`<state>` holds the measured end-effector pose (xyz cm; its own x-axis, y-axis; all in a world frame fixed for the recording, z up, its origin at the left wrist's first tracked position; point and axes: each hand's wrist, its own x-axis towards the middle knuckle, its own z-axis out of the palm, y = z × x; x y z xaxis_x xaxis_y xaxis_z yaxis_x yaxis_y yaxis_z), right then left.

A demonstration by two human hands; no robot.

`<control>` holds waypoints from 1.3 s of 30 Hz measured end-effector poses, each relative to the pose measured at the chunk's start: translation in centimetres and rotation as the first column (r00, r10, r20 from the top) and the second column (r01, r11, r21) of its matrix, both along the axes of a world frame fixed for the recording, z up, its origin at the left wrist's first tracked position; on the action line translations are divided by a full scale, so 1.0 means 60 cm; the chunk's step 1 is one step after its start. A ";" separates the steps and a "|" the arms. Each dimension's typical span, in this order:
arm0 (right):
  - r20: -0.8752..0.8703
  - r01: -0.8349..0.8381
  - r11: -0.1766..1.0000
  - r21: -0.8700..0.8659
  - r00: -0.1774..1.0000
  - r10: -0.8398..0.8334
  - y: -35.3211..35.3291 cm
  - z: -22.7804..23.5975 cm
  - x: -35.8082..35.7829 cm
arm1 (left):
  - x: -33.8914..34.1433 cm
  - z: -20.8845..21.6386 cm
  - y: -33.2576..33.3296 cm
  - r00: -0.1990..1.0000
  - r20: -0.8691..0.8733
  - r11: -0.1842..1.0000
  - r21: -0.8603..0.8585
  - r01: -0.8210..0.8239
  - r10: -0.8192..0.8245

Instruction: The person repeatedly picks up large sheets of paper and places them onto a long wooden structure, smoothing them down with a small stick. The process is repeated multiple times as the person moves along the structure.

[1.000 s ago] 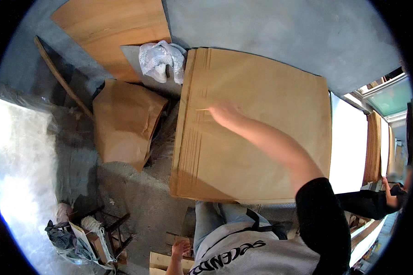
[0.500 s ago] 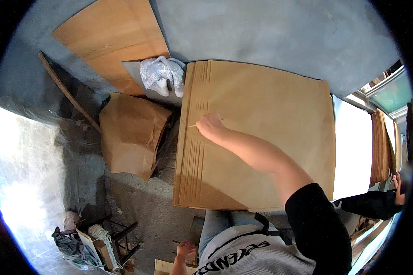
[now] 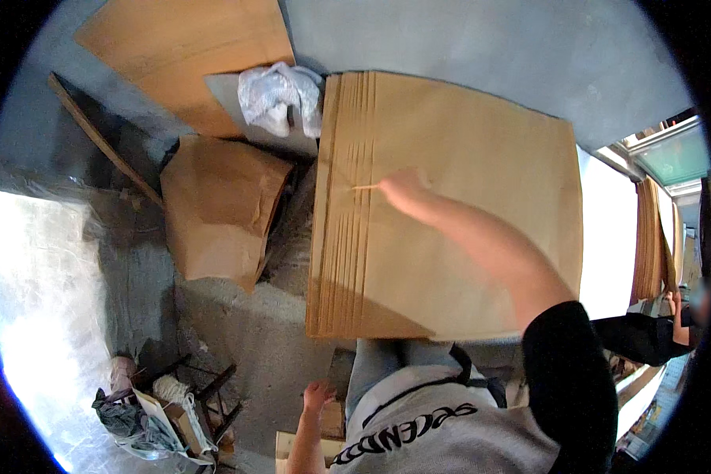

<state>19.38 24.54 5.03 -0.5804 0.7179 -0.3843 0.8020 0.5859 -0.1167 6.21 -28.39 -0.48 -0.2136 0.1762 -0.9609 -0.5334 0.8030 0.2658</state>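
Lettering (image 3: pixel 416 431) marks your top (image 3: pixel 502 438); your right hand (image 3: pixel 404 189) grips a stick (image 3: pixel 365 187) pointing left across brown sheets (image 3: pixel 482 158), left hand (image 3: pixel 317 394) open

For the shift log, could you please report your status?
Right hand grips stick; left hand off the sheets. Sheets stepped along left edge. No obstruction seen.

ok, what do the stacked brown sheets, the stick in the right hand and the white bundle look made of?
Sheets: probably kraft paper; matte brown, with thin layered edges showing at left.
Stick: perhaps wood or bamboo, going by its pale tan colour; too blurred to judge finish.
Bundle: thin plastic or fabric, can't tell which; soft, crumpled folds.
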 end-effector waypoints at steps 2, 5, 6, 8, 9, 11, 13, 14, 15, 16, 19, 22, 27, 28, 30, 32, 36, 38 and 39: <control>-0.006 -0.037 0.996 0.078 0.999 0.038 0.005 0.009 0.043 | -0.019 -0.006 -0.012 0.995 -0.038 0.995 0.052 -0.086 0.088; 0.192 -0.028 1.000 0.011 0.981 0.025 -0.013 0.120 -0.012 | -0.054 -0.018 -0.026 0.983 -0.134 0.970 0.221 -0.097 0.129; 0.169 -0.003 1.000 0.026 0.986 -0.002 -0.008 0.126 -0.027 | -0.063 -0.016 -0.011 0.977 -0.175 0.951 0.303 -0.061 0.119; 0.135 0.053 0.997 0.049 0.989 -0.059 0.003 0.117 -0.045 | -0.071 0.013 0.050 0.961 -0.254 0.908 0.419 0.011 0.106; 0.084 0.101 0.991 0.082 0.991 -0.108 0.007 0.110 -0.038 | -0.073 0.033 0.083 0.949 -0.294 0.880 0.474 0.044 0.111; -0.024 0.209 0.968 0.140 0.978 -0.207 0.012 0.088 -0.007 | -0.067 0.063 0.136 0.923 -0.383 0.834 0.520 0.182 0.037; -0.007 0.238 0.964 0.120 0.971 -0.239 0.023 0.052 0.041 | -0.067 0.091 0.188 0.837 -0.536 0.762 0.494 0.419 -0.112; 0.006 0.248 0.963 0.109 0.968 -0.250 0.025 0.055 0.056 | -0.059 0.107 0.210 0.745 -0.631 0.704 0.428 0.567 -0.217; 0.076 0.248 0.963 0.107 0.964 -0.257 0.029 0.053 0.053 | -0.051 0.114 0.233 0.630 -0.713 0.627 0.346 0.698 -0.307; 0.144 0.251 0.963 0.098 0.954 -0.264 0.026 0.070 0.031 | -0.044 0.116 0.254 0.611 -0.690 0.614 0.302 0.729 -0.387; 0.163 0.266 0.951 0.159 0.943 -0.291 0.015 0.076 -0.011 | -0.022 0.135 0.329 0.135 -0.891 0.150 0.076 0.986 -0.433; 0.066 0.339 0.927 0.157 0.933 -0.353 0.012 0.050 0.014 | -0.009 0.106 0.361 0.176 -0.925 0.011 0.183 0.983 -0.337; 0.048 0.338 0.938 0.084 0.938 -0.342 -0.010 0.063 0.022 | -0.017 0.052 0.338 -0.047 -0.908 -0.180 0.031 0.983 -0.417; 0.042 0.293 0.953 0.081 0.954 -0.297 -0.024 0.070 0.013 | -0.023 0.053 0.334 -0.067 -0.901 -0.194 0.019 0.981 -0.428; -0.036 0.300 0.952 0.063 0.954 -0.298 -0.045 0.054 0.027 | -0.023 0.057 0.339 -0.020 -0.916 -0.176 0.056 0.983 -0.401; -0.173 0.400 0.916 0.019 0.904 -0.391 -0.052 0.025 0.063 | -0.024 0.060 0.347 0.075 -0.904 -0.140 0.146 0.979 -0.422; -0.114 0.313 0.948 -0.053 0.941 -0.317 -0.093 0.057 0.063 | -0.027 0.071 0.376 0.522 -0.616 0.263 0.465 0.845 -0.590; 0.050 0.116 0.993 -0.037 0.992 -0.114 -0.128 0.084 0.060 | -0.026 0.052 0.401 0.714 -0.461 0.497 0.515 0.699 -0.526; -0.007 0.209 0.976 -0.062 0.978 -0.210 -0.136 0.077 0.068 | -0.029 0.031 0.410 0.760 -0.454 0.561 0.512 0.650 -0.466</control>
<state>23.49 16.39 9.65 -0.4253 0.7996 -0.4240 0.9041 0.3968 -0.1586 4.50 -3.81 1.35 -0.0628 0.8559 -0.5132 0.1213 0.5170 0.8474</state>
